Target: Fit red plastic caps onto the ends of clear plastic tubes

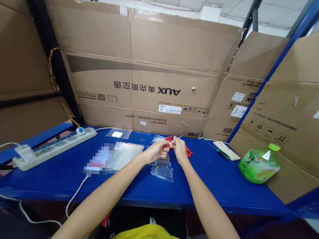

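My left hand [156, 152] is closed in a pinch on a small red piece [166, 145], over the middle of the blue table. Close against it, my right hand [179, 150] pinches a thin pale stick [181, 136] whose tip pokes out past the fingers. The fingertips of both hands almost meet. Below my left hand lies a row of thin clear tubes [161, 170], side by side. More red pieces [189, 152] are heaped just right of my right hand, partly hidden by it.
On the blue table [212, 188] lie a clear zip bag [127, 153], a blurred phone [100, 159] on a cable and a white case [117, 134]. A power strip [56, 148] runs along the left. Rightward are a screwdriver [222, 153] and a green bottle [259, 164]. Cardboard [154, 42] walls surround.
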The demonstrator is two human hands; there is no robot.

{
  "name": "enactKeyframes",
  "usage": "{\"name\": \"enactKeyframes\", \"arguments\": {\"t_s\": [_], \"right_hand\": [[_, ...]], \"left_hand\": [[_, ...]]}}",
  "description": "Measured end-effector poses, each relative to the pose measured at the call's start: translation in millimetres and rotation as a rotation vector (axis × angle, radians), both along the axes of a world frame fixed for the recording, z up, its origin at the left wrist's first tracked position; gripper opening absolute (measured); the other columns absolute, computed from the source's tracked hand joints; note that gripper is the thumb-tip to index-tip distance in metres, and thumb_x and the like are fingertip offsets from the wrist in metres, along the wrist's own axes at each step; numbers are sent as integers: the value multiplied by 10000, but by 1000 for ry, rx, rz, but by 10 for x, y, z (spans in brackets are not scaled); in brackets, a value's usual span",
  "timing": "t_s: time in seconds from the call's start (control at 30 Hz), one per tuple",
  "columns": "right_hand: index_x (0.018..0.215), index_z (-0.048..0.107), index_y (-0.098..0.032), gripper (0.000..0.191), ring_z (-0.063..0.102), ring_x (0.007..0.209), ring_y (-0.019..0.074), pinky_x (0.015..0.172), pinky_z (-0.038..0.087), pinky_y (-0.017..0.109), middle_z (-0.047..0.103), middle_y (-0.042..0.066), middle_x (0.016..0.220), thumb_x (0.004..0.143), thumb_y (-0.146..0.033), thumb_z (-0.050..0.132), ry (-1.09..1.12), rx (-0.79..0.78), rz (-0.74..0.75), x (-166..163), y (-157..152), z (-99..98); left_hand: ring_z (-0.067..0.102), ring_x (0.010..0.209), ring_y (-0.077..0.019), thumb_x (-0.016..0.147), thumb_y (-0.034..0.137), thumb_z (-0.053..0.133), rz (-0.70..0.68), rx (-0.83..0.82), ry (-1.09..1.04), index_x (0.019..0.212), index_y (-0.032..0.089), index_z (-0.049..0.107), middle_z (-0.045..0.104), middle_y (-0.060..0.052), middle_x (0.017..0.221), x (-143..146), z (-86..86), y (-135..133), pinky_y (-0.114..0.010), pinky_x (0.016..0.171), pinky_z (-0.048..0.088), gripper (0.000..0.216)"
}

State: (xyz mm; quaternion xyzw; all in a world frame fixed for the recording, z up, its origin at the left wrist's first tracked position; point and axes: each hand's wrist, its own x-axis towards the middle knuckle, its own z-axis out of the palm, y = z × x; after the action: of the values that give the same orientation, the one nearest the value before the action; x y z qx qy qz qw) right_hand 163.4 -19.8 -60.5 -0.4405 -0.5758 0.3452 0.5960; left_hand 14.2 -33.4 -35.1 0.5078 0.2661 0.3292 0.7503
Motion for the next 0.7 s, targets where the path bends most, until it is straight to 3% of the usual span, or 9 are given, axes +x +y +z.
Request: {"name": "enactKeyframes", "arguments": {"t_s": [0.1,0.17,0.27,0.33,0.4,0.57,0.7], "right_hand": [[601,304,-260,545,210,435,92,451,191,253,282,-76,486,865,-698,491,141,-69,124,19,-2,35],[609,337,-254,544,238,444,93,453,206,249,314,-70,493,857,-706,511,119,-56,112,29,-1,37],[612,425,-233,556,348,504,115,495,271,254,402,-41,518,864,-723,498,-30,6,-6,50,19,6],[598,456,-218,579,386,546,127,531,293,261,431,-29,533,875,-726,476,-149,48,-72,63,41,-30],[593,470,-209,586,402,569,134,560,308,266,458,-22,547,899,-709,446,-235,78,-112,66,59,-64],[653,522,-204,522,487,608,158,614,353,271,589,15,630,968,-598,390,-362,147,-92,47,47,-95],[657,518,-218,486,521,606,166,622,339,270,604,21,633,1002,-526,365,-496,183,-105,51,2,-74]], "left_hand": [[180,496,-74,905,469,574,-54,33,13,863,180,512,254,82,616,-31,-1,-7,-192,467,172,299],[190,488,-76,924,506,566,-24,166,71,860,186,508,252,86,603,-37,-38,13,-194,477,192,332],[386,547,-112,948,501,542,163,557,275,838,182,554,444,28,636,-31,-112,60,-227,557,340,338],[540,705,-166,965,423,522,315,844,442,864,182,606,609,-38,781,-28,-152,82,-276,701,429,274],[597,830,-201,981,356,483,383,1002,568,911,190,633,677,-65,906,-26,-179,92,-312,813,443,235],[601,875,-205,1010,349,400,304,890,502,983,174,646,681,-67,924,-10,-220,99,-317,824,460,303],[567,825,-194,961,307,459,269,739,371,963,168,669,635,-45,807,17,-246,120,-295,774,466,252]]}}
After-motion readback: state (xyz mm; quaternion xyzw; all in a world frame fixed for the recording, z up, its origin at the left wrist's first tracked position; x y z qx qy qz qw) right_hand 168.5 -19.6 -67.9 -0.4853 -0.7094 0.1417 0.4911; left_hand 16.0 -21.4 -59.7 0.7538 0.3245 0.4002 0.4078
